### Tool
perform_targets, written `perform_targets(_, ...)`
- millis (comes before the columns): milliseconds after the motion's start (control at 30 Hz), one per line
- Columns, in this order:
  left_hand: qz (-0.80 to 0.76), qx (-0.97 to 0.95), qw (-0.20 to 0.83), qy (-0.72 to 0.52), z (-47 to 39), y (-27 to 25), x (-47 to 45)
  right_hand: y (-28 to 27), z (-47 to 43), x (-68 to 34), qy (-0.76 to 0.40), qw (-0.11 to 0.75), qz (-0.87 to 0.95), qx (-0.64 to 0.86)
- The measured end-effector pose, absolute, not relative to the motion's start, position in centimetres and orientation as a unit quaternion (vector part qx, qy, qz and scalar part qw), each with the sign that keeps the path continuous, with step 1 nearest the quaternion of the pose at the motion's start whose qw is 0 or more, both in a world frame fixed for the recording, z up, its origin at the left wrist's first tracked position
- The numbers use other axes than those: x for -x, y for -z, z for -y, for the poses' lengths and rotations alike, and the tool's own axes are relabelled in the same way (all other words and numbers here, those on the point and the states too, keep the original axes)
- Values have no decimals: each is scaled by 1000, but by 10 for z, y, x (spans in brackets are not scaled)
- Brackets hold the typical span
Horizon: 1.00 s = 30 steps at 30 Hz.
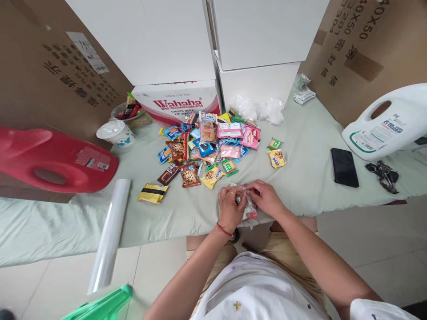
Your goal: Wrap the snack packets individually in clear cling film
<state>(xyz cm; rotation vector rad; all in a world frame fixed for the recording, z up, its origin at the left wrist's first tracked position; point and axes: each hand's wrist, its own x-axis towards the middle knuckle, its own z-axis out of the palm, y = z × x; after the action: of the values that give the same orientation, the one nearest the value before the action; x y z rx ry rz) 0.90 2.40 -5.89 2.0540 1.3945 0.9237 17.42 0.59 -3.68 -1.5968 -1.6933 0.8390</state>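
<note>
Near the table's front edge, a clear plastic bag (248, 209) lies between my hands, with something red and pale inside that I cannot make out fully. My left hand (230, 206) pinches its top from the left, fingers curled in. From the right, my right hand (265, 198) grips the same gathered plastic, and the fingertips of both hands almost meet. Just beyond them spreads a heap of wrapped snacks (207, 149) in blue, pink, brown and yellow packets. A yellow cookie packet (212, 177) is among the nearest to my left hand.
Left on the table are a yellow packet (152, 194), a plastic film roll (111, 231), a paper cup (116, 133) and a red jug (53, 160). To the right lie a phone (344, 167), keys (383, 175) and a white detergent jug (390, 122). A Wahaha carton (180, 102) and crumpled plastic bags (258, 109) stand behind.
</note>
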Motion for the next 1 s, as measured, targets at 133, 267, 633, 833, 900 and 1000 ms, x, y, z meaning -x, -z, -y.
perform_targets(133,-582,-722,133,-351,-22,60,-16,48,-7,-160,-234,287,607,703)
perform_targets(267,-644,-707,99,-276,-23,57,-22,48,-9,-157,-227,256,588,733)
perform_targets(633,-546,-682,284,-394,-20,50,-27,41,3,-144,-258,339,561,710)
perform_targets(833,-631,-638,319,-306,-19,40,-28,38,12,-128,-207,426,526,706)
perform_targets(900,-613,-638,339,-320,-21,41,-26,41,13,-128,-238,462,516,681)
perform_targets(1000,-594,-617,356,-373,-20,42,-26,44,12,-133,-294,498,494,649)
